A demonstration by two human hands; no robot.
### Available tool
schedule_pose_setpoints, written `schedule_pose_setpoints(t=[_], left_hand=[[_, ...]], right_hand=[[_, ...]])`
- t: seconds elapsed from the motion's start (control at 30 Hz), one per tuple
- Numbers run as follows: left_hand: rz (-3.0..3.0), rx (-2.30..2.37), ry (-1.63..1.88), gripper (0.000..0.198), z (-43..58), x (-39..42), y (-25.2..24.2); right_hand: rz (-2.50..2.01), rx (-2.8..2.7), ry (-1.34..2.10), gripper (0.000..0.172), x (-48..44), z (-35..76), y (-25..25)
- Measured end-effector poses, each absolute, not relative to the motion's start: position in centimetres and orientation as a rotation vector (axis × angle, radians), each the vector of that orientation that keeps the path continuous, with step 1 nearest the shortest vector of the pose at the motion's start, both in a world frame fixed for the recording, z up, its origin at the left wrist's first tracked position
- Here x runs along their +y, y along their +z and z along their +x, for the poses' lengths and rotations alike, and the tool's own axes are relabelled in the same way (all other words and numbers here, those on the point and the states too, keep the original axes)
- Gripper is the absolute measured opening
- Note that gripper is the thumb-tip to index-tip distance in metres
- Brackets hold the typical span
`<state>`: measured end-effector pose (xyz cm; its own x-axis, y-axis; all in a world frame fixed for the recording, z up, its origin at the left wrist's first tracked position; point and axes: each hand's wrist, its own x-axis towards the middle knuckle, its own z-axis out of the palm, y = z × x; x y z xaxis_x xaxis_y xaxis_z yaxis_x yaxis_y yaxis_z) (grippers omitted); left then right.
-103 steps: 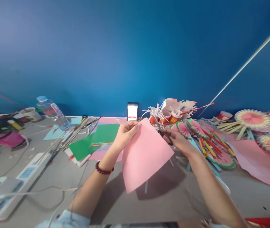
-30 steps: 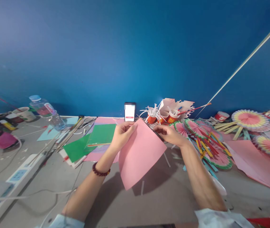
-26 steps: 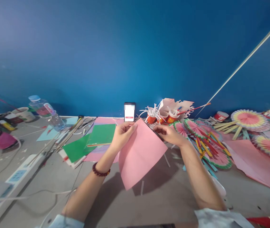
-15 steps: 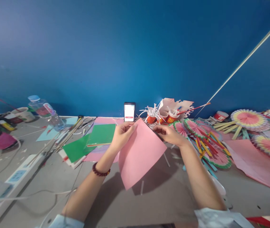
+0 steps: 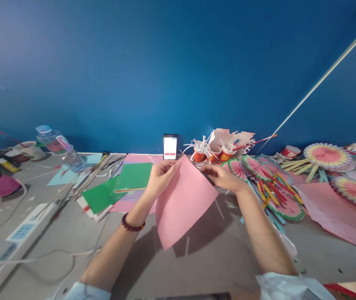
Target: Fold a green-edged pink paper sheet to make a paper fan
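A sheet of pink paper [image 5: 186,204] is held up in front of me, tilted, with its lower corner hanging down and curling. My left hand [image 5: 162,177] pinches its upper left edge between thumb and fingers. At the upper right edge my right hand [image 5: 220,176] is closed in a pinch. A thin dark strip shows along the edge beside those fingers; I cannot make out what it is. Behind the paper's top corner stands a phone [image 5: 169,148] with a lit screen. Green paper [image 5: 134,176] lies just left of my left hand.
Paper cups [image 5: 227,152] with white strips stand by the wall. Folded paper fans [image 5: 329,157] and more pink paper [image 5: 337,210] lie right. On the left are a plastic bottle [image 5: 56,143], thin sticks [image 5: 92,177], a power strip [image 5: 18,239] and cables.
The pink sheet's right corner has shifted very slightly left. Both hands keep nearly the same position and grip.
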<state>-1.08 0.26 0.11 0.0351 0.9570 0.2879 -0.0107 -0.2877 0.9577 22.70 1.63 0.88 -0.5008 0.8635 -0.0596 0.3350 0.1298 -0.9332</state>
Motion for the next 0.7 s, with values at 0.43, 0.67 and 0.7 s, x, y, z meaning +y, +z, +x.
schedule_pose_setpoints(t=[0.43, 0.67, 0.7], left_hand=[[1.417, 0.996, 1.400, 0.040, -0.99, 0.31, 0.24], [1.423, 0.998, 1.391, 0.037, -1.00, 0.21, 0.29], [1.426, 0.997, 1.390, 0.036, -1.00, 0.19, 0.30]], right_hand=[[-1.059, -1.929, 1.406, 0.034, 1.96, 22.79, 0.27], [-1.095, -1.909, 1.404, 0.033, 1.92, 22.84, 0.13], [-1.097, -1.909, 1.398, 0.033, 1.91, 22.86, 0.12]])
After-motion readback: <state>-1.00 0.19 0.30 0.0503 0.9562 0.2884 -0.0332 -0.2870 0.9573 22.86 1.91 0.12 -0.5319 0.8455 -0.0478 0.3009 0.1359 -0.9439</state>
